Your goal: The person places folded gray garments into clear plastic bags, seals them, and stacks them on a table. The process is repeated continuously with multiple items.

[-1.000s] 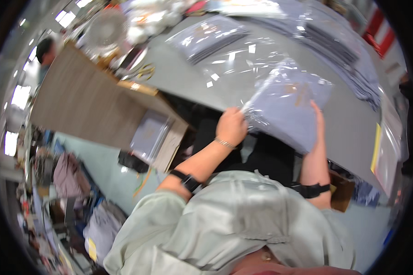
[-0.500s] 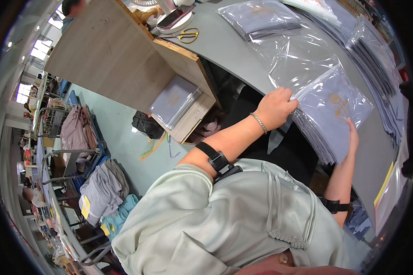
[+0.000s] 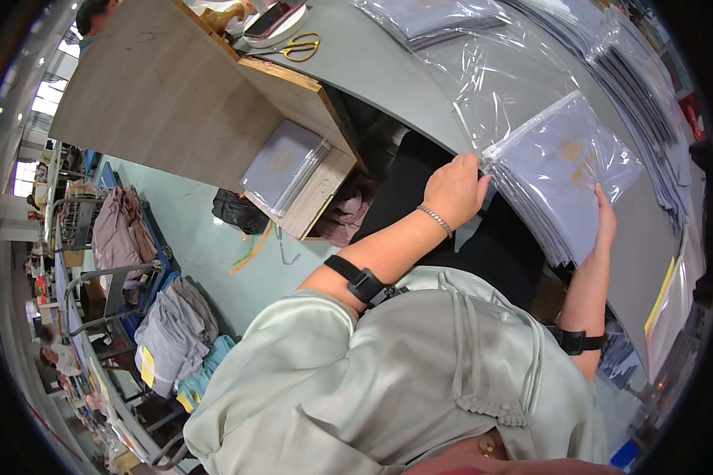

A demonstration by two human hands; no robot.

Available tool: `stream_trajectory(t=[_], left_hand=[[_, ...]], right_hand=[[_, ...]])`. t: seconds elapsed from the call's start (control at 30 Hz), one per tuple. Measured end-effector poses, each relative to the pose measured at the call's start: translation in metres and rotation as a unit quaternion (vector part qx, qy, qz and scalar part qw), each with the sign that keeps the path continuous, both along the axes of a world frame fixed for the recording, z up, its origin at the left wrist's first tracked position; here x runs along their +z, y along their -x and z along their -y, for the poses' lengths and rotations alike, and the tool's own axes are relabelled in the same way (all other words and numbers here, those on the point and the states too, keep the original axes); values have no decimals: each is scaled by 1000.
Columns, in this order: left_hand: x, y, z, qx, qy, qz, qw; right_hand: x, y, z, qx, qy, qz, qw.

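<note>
Your left hand (image 3: pixel 455 190) pinches the left corner of the bagged lavender bundle (image 3: pixel 558 174); your right hand (image 3: pixel 604 218) touches its right side, fingers partly hidden, so its grip is unclear. The bundle lies between them, neither nearer, its longer side apparently slanting toward you over the near edge of the grey table (image 3: pixel 372 75). Clear film (image 3: pixel 515 63) spreads beyond; a wooden cabinet (image 3: pixel 158 87) stands left.

Right grip (image 3: pixel 604 225) partly hidden, upper packet (image 3: pixel 444 19) cropped
</note>
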State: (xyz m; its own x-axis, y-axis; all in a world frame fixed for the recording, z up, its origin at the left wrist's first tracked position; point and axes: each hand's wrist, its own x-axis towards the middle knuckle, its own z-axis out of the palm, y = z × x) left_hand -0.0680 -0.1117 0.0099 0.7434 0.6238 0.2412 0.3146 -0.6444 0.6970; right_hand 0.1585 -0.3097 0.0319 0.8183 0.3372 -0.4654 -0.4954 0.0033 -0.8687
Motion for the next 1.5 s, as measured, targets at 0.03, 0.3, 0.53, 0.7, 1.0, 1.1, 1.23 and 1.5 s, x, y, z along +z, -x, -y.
stream_trajectory(t=[0.03,0.3,0.53,0.7,1.0,1.1,1.23,1.5], left_hand=[[0,-1,2,-6,23,-15,1000],[3,-21,11,27,529,172,830],[8,-26,20,42,440,53,896],[5,-17,36,-27,355,71,932],[6,-16,22,37,525,179,831],[7,-18,28,52,612,191,765],[9,-17,26,36,574,137,807],[-6,-16,29,-8,464,147,873]], right_hand=[[0,0,0,-1,5,1,1000],[13,7,-5,25,-2,-61,998],[22,21,-10,7,-18,-46,999],[17,25,-13,-34,-71,-40,996],[-19,-9,-2,-26,-104,-92,990],[-23,-16,7,9,-126,-134,983],[-14,-10,15,7,-143,-156,977],[-1,7,21,8,-160,-166,973]])
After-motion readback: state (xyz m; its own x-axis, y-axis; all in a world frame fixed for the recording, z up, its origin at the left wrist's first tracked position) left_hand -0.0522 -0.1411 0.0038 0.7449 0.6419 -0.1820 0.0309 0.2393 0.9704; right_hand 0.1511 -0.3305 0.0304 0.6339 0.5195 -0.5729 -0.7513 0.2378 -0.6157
